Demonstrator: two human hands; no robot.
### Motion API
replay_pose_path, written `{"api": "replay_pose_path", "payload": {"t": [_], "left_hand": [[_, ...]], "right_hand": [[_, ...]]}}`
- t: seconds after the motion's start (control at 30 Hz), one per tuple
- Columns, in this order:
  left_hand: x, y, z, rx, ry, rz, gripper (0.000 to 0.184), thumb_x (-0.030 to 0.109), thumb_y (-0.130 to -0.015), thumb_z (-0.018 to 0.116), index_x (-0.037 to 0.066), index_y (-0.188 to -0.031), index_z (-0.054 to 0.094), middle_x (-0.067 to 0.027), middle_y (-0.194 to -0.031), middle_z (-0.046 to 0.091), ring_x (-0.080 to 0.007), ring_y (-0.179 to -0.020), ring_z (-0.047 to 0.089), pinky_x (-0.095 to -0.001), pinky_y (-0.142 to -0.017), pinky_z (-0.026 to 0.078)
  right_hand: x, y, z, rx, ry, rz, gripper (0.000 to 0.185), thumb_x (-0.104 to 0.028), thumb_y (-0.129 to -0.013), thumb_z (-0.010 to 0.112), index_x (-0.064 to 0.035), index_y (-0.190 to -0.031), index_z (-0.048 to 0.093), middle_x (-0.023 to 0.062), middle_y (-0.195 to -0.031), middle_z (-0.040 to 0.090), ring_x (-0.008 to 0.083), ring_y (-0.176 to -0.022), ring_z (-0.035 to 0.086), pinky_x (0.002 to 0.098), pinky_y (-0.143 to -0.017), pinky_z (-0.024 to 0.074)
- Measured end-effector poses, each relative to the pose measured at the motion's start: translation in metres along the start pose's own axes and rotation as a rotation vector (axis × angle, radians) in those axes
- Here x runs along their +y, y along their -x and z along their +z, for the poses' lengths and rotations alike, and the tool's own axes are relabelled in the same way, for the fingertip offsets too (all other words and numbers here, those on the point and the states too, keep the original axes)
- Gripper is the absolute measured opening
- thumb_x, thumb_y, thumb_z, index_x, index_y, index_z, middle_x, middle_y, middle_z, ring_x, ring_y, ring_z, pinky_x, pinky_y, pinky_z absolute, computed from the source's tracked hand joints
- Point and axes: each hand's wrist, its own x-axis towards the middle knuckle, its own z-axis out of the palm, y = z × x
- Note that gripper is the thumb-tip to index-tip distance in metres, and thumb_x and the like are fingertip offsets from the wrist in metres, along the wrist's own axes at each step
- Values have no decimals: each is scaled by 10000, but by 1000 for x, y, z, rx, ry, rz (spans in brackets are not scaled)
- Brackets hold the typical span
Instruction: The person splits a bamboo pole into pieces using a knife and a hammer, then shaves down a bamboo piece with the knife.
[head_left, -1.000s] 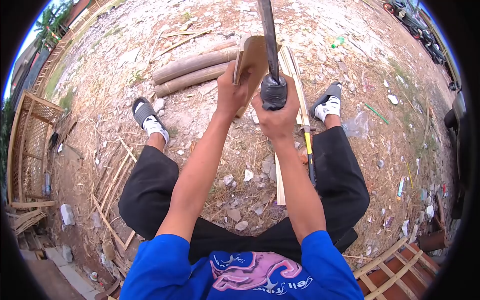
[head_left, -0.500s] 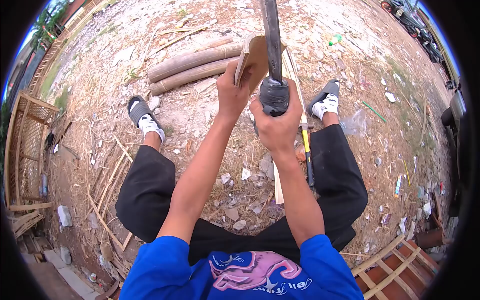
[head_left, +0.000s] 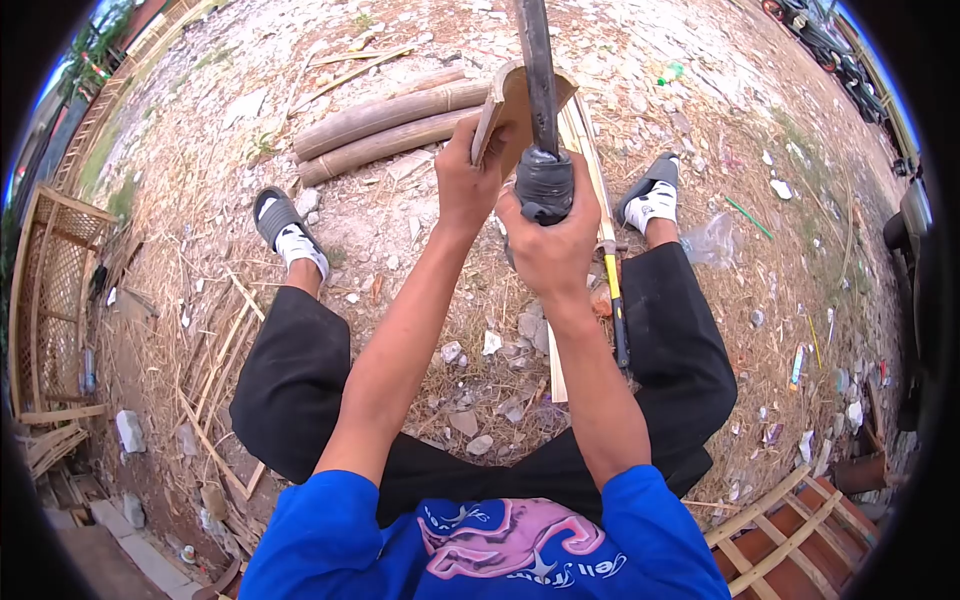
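A split half-round piece of bamboo (head_left: 514, 122) stands upright in front of me, its hollow side facing back toward me. My left hand (head_left: 467, 195) is closed around its left edge. In my right hand (head_left: 558, 255) is a machete, gripped by its handle wrapped in black tape (head_left: 545, 186), its dark blade (head_left: 539, 75) pointing up and away. The blade overlaps the bamboo in this view; I cannot tell whether they touch. Below and right of my right hand lies a hammer with a yellow and black handle (head_left: 615, 300), beside a long pale bamboo strip (head_left: 557, 370).
Several thick bamboo poles (head_left: 400, 145) lie on the ground ahead. My slippered feet rest apart on rubble and shavings. Thin strips (head_left: 215, 370) lie left, near a lattice panel (head_left: 55, 300). A wooden frame (head_left: 790, 540) sits at lower right. Motorcycles (head_left: 835, 50) stand far right.
The bamboo piece has risen very slightly, and the machete with my right hand has shifted a little to the left. Both grips are unchanged.
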Motion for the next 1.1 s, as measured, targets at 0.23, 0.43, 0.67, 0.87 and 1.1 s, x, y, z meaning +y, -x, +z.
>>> {"api": "replay_pose_path", "payload": {"t": [0.23, 0.43, 0.67, 0.87, 1.1], "left_hand": [[2, 2, 2, 11, -58, 15, 218, 10, -872, 668, 30, -1082, 614, -113, -895, 729, -182, -834, 717, -303, -723, 546], [8, -1, 0, 30, -62, 22, 218, -9, -868, 660, 23, -1080, 618, -112, -886, 728, -184, -826, 717, -305, -722, 546], [8, -1, 0, 28, -82, 61, 219, -19, -867, 657, 17, -1079, 615, -103, -896, 730, -175, -831, 714, -302, -726, 545], [9, 0, 0, 13, -61, 7, 223, -19, -868, 654, 25, -1083, 611, -102, -902, 729, -178, -842, 715, -302, -727, 543], [10, 1, -1, 21, -65, 21, 213, -7, -869, 664, 28, -1072, 610, -104, -893, 729, -181, -838, 717, -301, -719, 543]], "right_hand": [[3, 4, -2, 20, -10, -11, 280, -16, -754, 703, -26, -969, 524, -22, -738, 543, 46, -614, 497, 221, -551, 409], [2, 7, -4, 12, -36, 40, 312, -13, -745, 694, -20, -1011, 534, -17, -743, 542, 50, -605, 498, 223, -541, 408], [2, 8, -4, 15, -37, 20, 310, -14, -741, 691, -20, -1008, 532, -16, -746, 541, 50, -611, 496, 222, -548, 407], [0, 8, -5, 13, -23, 27, 292, -16, -742, 691, -23, -987, 533, -17, -749, 540, 54, -616, 497, 230, -555, 410], [0, 9, -5, 16, 2, 33, 302, -27, -737, 696, -23, -993, 536, -14, -751, 542, 56, -618, 500, 229, -562, 416]]}}
